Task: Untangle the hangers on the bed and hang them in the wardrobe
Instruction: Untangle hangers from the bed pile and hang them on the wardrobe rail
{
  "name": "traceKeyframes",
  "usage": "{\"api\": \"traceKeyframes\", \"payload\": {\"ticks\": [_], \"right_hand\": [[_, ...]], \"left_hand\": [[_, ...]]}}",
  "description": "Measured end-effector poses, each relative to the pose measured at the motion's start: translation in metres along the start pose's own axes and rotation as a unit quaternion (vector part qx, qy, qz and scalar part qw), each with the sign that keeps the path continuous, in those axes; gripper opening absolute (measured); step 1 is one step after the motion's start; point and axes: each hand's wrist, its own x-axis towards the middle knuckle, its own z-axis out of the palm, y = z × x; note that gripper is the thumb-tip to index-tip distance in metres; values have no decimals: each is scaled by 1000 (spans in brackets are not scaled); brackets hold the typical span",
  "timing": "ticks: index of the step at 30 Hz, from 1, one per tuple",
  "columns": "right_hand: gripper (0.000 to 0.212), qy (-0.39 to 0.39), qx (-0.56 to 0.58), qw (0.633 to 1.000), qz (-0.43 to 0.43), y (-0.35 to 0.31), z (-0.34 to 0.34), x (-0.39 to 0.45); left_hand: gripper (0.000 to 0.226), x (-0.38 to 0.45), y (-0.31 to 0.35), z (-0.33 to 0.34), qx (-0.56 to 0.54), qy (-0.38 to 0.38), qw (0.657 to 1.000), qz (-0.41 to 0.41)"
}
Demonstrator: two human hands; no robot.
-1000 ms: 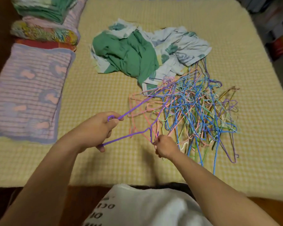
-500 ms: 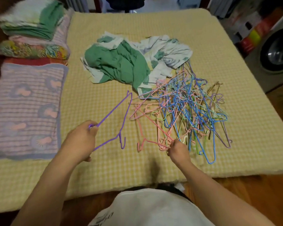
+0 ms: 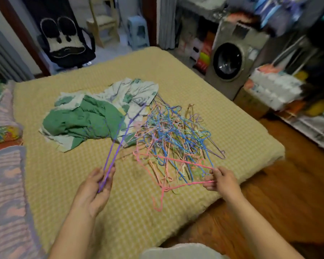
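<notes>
On bed [image 3: 232, 116]: hanger tangle [image 3: 176, 135], mid-sort.
Left hand [image 3: 95, 186] loosely cupped around purple hanger [image 3: 120, 139], which rises out of palm. Right hand [image 3: 220, 179] pinching pink hanger [image 3: 168, 176] by corner, rest trailing left, partly in tangle.

Open bedspread near edge; tangle + cloth block the middle.
Bare bed [image 3: 138, 217] between left hand [image 3: 94, 189] & right hand [image 3: 221, 181] gives a pass-through at the near side, w/ only a pink hanger [image 3: 168, 187] hook dangling there. Hanger tangle [image 3: 174, 135] fills centre-right, touching crumpled green/white cloth [image 3: 94, 118] on its left. Purple hanger [image 3: 120, 139] slants across the gap. Pillows [image 3: 6, 193] line the left edge; far strip of bed is open.
</notes>
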Motion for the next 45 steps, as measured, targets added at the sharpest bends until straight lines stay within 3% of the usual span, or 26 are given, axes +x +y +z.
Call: {"api": "traceKeyframes", "payload": {"ticks": [2, 3, 6, 9, 12, 15, 19, 20, 23, 25, 27, 30, 33, 35, 40, 42, 45], "right_hand": [[23, -50, -37, 998, -2, -4, -15, -12], [22, -77, -93, 992, -26, 1, -16, -16], [19, -100, -304, 940, -118, 32, -13, -23], [20, -78, -321, 936, -123, 74, -14, -13], [19, 16, -111, 993, -46, 80, -53, -29], [26, 98, 139, 984, 45, 79, -123, -41], [16, 96, 372, 915, 122, 87, -216, -74], [19, 90, 415, 894, 145, 92, -242, -85], [31, 41, 471, 859, 196, 107, -291, -116], [36, 20, 491, 843, 217, 123, -318, -136], [39, 22, 513, 826, 231, 145, -341, -154], [42, 62, 547, 790, 269, 185, -367, -172], [39, 116, 574, 753, 299, 217, -374, -184], [36, 139, 607, 720, 308, 225, -368, -187], [37, 194, 680, 652, 275, 231, -357, -185], [39, 216, 711, 622, 246, 228, -353, -188], [40, 269, 766, 547, 204, 224, -346, -192]], "left_hand": [[79, 12, -18, 30, -1, -61, 997, -54], [88, 18, -26, 44, -19, -90, 993, -80], [57, 24, -61, 79, -53, -105, 985, -123], [59, 19, -84, 82, -85, -141, 976, -140], [72, 2, -103, 69, -5, -159, 975, -154], [79, -16, -136, 59, 71, -126, 970, -195], [18, -42, -207, 64, 152, -13, 966, -207], [23, -50, -233, 73, 158, -14, 961, -229], [79, -60, -296, 90, 195, -48, 933, -298], [96, -65, -337, 104, 239, -95, 903, -344], [90, -75, -376, 121, 284, -139, 866, -387], [57, -88, -438, 142, 407, -148, 801, -413], [24, -102, -505, 148, 580, -159, 693, -397], [7, -117, -550, 146, 640, -177, 629, -405], [28, -157, -630, 160, 642, -246, 545, -480], [22, -167, -646, 170, 632, -255, 517, -518], [13, -174, -674, 175, 647, -274, 439, -560]]}}
